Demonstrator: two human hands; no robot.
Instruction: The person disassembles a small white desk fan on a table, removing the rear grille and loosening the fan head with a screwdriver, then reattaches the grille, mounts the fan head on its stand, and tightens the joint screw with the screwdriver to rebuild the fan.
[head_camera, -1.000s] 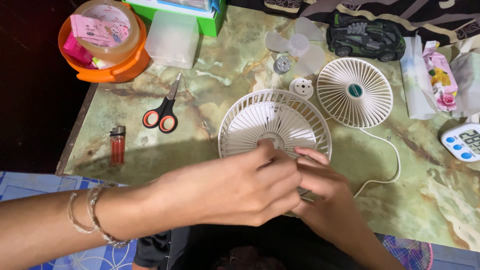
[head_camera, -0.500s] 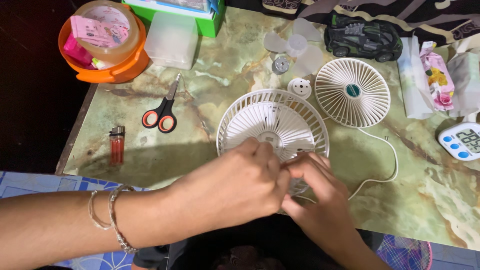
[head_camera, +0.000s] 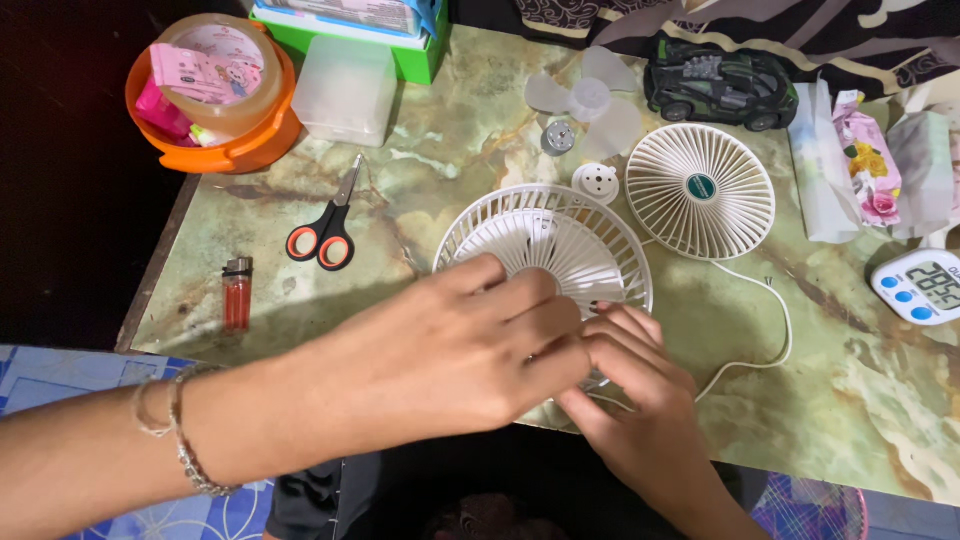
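A white round fan housing lies grille-up on the green marbled table. My left hand reaches across from the left and covers its near edge, fingers closed on the rim. My right hand meets it from below, fingertips pinching something small at the same edge; what they pinch is hidden. A second white grille lies to the right, with a white cable curving off. Clear fan blades, a small motor and a white cap sit behind.
Orange-handled scissors and a red lighter lie left. An orange tub with tape rolls and a clear box stand at back left. A toy car, packets and a digital timer are on the right.
Both hands have shifted slightly down toward the near rim of the fan housing, showing more of the grille. Nothing else on the table has moved.
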